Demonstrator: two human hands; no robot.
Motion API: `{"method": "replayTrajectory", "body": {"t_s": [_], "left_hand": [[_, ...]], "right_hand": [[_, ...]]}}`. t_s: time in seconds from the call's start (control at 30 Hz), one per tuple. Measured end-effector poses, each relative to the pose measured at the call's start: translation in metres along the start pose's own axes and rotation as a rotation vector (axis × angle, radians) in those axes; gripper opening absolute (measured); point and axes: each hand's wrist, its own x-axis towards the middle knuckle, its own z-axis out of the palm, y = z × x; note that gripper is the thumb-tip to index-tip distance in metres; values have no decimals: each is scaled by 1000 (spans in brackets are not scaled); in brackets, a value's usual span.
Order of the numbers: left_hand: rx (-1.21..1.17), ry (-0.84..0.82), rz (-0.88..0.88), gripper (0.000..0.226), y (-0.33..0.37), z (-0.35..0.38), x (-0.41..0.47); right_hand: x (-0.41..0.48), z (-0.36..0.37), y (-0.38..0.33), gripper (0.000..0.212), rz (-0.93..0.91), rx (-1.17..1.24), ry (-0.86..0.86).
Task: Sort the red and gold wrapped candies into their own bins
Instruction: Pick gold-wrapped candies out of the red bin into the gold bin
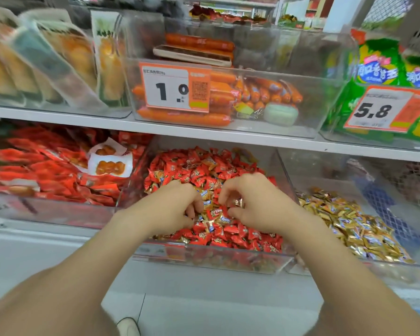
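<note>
A clear middle bin [211, 259] on the lower shelf holds mostly red wrapped candies [233, 232] with some gold wrapped candies [207, 196] mixed in. Both my hands are down inside it. My left hand [174, 207] has its fingers curled into the pile, touching gold candies; what it holds is hidden. My right hand [250, 202] pinches a gold candy [238, 202] between thumb and fingers. A clear right bin [349, 269] beside it holds a heap of gold candies [354, 226].
A left bin [58, 212] holds red snack packets. The upper shelf [204, 133] carries a bin of orange sausages with a price tag [175, 87], pouches at the left and green bags at the right. A white shoe [129, 327] shows on the floor.
</note>
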Motion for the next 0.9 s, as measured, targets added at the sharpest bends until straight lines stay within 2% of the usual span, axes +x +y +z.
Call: {"method": "replayTrajectory", "body": {"t_s": [0.1, 0.2, 0.33, 0.53, 0.57, 0.73, 0.8, 0.9], "left_hand": [[0, 46, -3, 30, 3, -2, -1], [-72, 91, 5, 39, 0, -5, -3], [-63, 17, -7, 33, 1, -2, -1], [21, -127, -23, 21, -6, 7, 8], [17, -144, -21, 23, -7, 9, 8], [34, -102, 37, 63, -16, 11, 9], [61, -103, 53, 66, -19, 12, 11], [72, -80, 65, 66, -17, 15, 14]], "right_hand": [[2, 14, -12, 30, -41, 32, -107], [5, 20, -11, 32, -36, 27, -105], [7, 20, -6, 29, -43, 41, -162], [10, 29, -15, 20, -40, 30, -141], [11, 27, -13, 18, -26, 42, -135], [7, 13, 2, 16, 44, 192, -81], [5, 12, 5, 11, 31, 186, -29], [1, 7, 6, 23, 65, 283, 39]]}}
